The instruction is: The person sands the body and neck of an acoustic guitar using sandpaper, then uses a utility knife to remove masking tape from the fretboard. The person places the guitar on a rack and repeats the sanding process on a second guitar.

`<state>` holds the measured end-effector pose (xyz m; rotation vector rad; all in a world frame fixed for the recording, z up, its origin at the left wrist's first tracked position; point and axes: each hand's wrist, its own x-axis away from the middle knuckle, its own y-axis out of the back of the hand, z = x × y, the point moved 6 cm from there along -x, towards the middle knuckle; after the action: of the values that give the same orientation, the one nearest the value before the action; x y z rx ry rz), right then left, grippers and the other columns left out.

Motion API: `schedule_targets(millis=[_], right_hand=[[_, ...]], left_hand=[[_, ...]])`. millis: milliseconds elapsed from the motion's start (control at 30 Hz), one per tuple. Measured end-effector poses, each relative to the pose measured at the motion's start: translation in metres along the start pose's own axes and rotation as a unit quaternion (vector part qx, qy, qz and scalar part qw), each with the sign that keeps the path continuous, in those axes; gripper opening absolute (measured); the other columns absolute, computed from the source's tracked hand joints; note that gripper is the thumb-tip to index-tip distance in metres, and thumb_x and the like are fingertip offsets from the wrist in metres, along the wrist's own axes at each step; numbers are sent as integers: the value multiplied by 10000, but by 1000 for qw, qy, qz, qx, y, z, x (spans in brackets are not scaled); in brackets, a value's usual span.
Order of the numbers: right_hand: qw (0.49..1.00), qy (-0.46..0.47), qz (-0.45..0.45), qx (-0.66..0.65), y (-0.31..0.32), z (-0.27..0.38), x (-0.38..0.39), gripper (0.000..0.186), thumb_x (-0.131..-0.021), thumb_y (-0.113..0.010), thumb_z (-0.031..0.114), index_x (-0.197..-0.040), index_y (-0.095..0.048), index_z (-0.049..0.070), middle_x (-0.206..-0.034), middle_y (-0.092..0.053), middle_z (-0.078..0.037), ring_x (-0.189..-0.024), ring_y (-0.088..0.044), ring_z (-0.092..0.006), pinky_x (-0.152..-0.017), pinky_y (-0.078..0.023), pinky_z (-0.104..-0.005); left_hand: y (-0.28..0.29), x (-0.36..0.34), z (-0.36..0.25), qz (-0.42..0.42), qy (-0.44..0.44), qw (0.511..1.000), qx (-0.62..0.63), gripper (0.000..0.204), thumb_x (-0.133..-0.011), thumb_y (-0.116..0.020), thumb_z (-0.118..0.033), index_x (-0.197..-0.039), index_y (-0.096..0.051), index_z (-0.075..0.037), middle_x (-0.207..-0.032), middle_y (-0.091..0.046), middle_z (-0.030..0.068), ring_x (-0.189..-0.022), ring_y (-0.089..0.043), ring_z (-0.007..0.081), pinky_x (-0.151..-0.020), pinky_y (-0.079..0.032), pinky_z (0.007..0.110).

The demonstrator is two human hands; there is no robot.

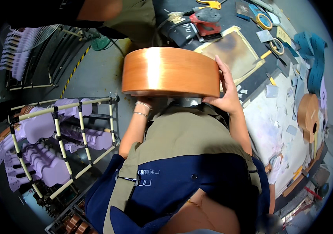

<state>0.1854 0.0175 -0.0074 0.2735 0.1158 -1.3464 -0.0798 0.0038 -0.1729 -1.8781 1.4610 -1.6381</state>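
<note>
I hold an orange-brown wooden guitar body (170,72) on edge in front of me, its curved side facing the camera. My right hand (225,91) grips its right end, fingers wrapped up over the side. My left hand is hidden under the body; only the wrist (143,109) with thin bracelets shows below it.
A rack of cream-coloured tubes (57,132) holding several pale purple guitar-shaped parts stands at my left. On the workbench (275,113) at the right lie a red power sander (207,19), tape rolls, sanding sheets and another small guitar (308,115). Another person stands at the top.
</note>
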Motion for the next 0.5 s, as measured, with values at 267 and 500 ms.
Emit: schedule_targets(millis=[267, 500], right_hand=[[972, 162, -18, 170, -15, 48, -5, 669, -615, -783, 114, -1240, -573, 227, -1389, -362, -170, -1274, -348, -358, -1041, -282, -433], [967, -42, -75, 240, 63, 22, -2, 1006, -749, -166, 825, -1370, -398, 68, -1459, -260, -194, -1332, -260, -340, -1086, -180, -414]], left_hand=[[-7, 7, 14, 111, 81, 990, 34, 376, -904, -483, -322, -1136, -554, -35, -1119, -607, 139, -1022, -586, 262, -892, -487, 414], [9, -15, -41, 98, 47, 994, 22, 360, -898, -497, -300, -1132, -562, -35, -1134, -602, 131, -1045, -572, 269, -919, -467, 416]])
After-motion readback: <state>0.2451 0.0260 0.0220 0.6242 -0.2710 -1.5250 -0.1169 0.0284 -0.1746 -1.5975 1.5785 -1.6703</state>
